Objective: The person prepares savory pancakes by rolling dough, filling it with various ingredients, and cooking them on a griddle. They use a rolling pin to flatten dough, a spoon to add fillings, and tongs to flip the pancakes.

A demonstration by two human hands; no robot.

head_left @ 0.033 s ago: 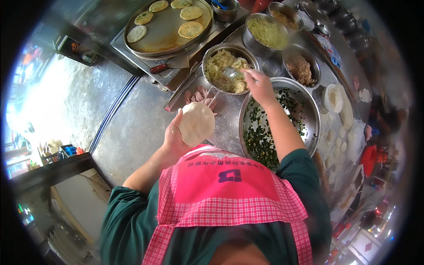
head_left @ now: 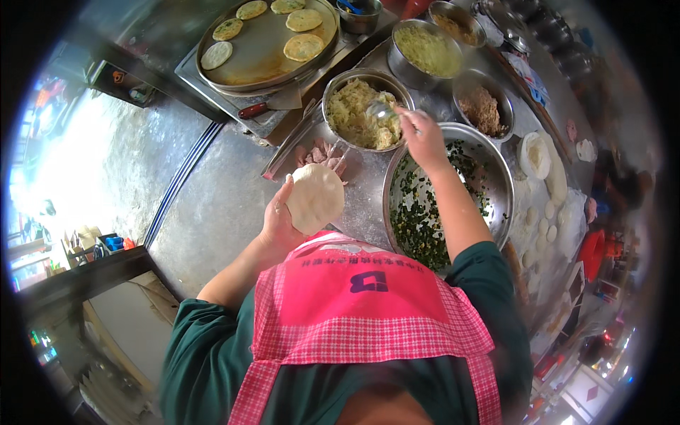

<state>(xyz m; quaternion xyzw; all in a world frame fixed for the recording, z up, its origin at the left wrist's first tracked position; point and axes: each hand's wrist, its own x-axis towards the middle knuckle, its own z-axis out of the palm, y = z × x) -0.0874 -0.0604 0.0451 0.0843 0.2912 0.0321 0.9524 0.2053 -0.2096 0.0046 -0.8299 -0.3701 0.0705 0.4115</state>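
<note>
A flat, round dough wrapper rests on my left hand, which supports it from beneath and along its left edge. My right hand is closed around the handle of a metal spoon. The spoon's bowl is in the pale shredded filling inside a steel pot. Below my right forearm lies a wide steel bowl with chopped green leaves in it. Raw pinkish meat pieces sit just beyond the wrapper.
Several flat cakes lie on a round griddle at the back left. A red-handled scraper is at its near edge. Pots of shredded vegetable and minced filling stand back right. Small dough pieces dot the floured table at right.
My right hand and the spoon have shifted slightly to the right within the filling pot. My left hand holds the wrapper in about the same place.
</note>
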